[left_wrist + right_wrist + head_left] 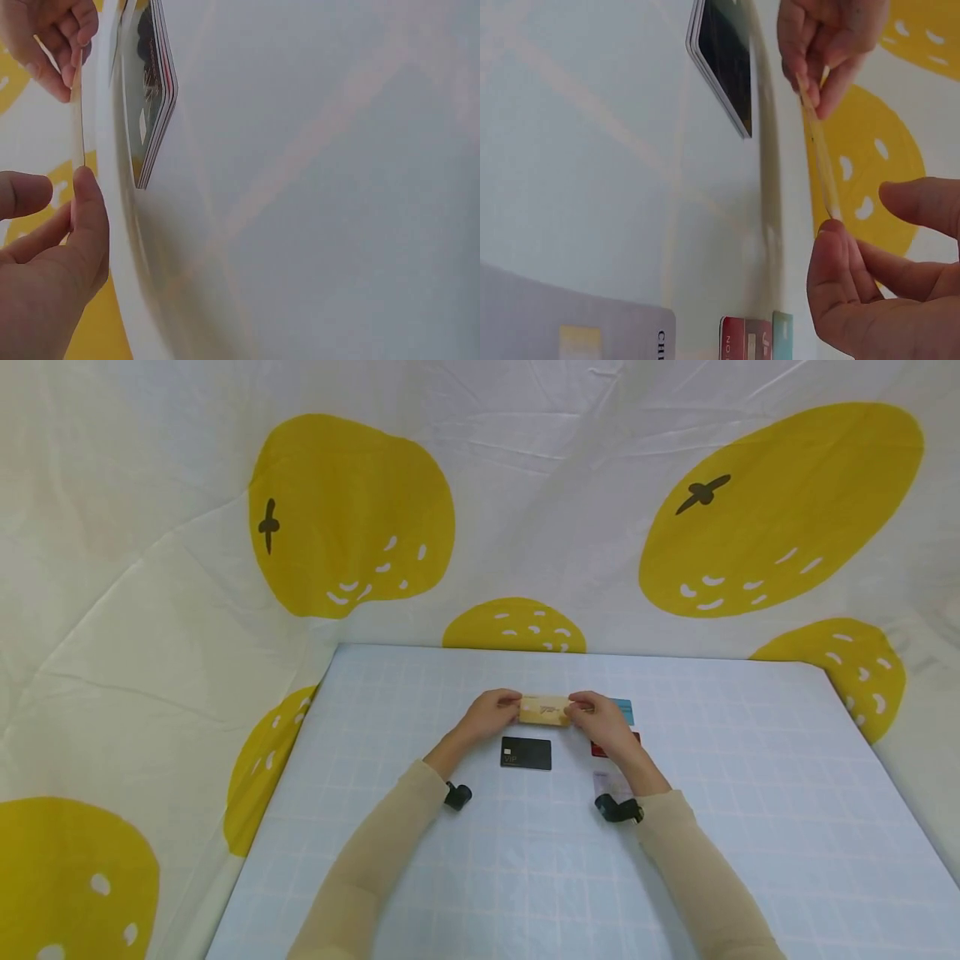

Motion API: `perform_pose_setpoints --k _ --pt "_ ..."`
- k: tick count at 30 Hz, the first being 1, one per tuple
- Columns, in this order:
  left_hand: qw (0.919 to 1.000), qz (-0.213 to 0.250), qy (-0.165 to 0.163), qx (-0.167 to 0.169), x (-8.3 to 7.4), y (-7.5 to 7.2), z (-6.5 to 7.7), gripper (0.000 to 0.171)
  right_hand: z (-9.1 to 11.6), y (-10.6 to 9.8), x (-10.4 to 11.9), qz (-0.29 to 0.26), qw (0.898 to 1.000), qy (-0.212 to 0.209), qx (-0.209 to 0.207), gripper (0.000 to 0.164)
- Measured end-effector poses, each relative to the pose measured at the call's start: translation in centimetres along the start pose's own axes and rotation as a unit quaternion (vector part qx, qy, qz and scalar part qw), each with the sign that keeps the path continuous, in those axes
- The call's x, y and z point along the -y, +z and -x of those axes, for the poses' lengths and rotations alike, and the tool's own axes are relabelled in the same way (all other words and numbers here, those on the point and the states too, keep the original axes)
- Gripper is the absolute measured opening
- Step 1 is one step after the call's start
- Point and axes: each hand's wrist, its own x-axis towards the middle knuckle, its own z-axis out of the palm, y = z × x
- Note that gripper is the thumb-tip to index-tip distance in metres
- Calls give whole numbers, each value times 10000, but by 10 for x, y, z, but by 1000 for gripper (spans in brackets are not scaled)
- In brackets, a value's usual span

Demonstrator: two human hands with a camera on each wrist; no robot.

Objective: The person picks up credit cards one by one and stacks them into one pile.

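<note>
A gold card is raised above the table, spanning the space between both hands. My left hand holds its left edge with the fingertips, and my right hand holds the right edge. In the left wrist view the left thumb stands apart from the card, which is seen edge-on; the right thumb stands apart likewise in the right wrist view. Below the gold card, nearer me, lies a small stack of cards with a black VIP card on top. The stack's layered edges show in the left wrist view.
To the right, partly under my right hand and forearm, lie a blue card, a red card and a lilac card in a column. A pale checked cloth covers the table. Behind it hangs a white sheet with yellow fruit shapes.
</note>
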Motion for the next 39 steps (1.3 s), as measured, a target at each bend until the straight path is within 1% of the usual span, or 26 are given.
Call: perform_pose_setpoints --k 2,7,9,14,19,26,33,37,39 --pt "10000 27 21 -5 1 -2 4 35 4 1 2 -42 10000 -64 25 49" --pt "9996 247 107 -31 3 -7 13 36 13 5 8 -189 9998 -64 40 48" --pt "9991 387 151 -63 3 -9 18 35 16 7 9 -299 9995 -22 44 48" --pt "9981 545 268 -143 5 -13 33 34 23 14 9 -414 9990 -168 66 45" --pt "9984 442 317 -161 7 -16 46 35 30 20 10 -352 9991 -223 93 45" --pt "9989 368 253 -167 6 -18 60 37 38 27 11 -386 9992 -82 75 45" --pt "9988 465 117 -59 8 -17 68 38 43 30 6 -207 9997 -52 80 46" --pt "9990 404 168 -44 12 -14 70 38 45 32 4 -245 9997 -21 83 45" --pt "9993 320 193 -45 14 -14 70 38 45 33 2 -236 9997 -73 90 44"
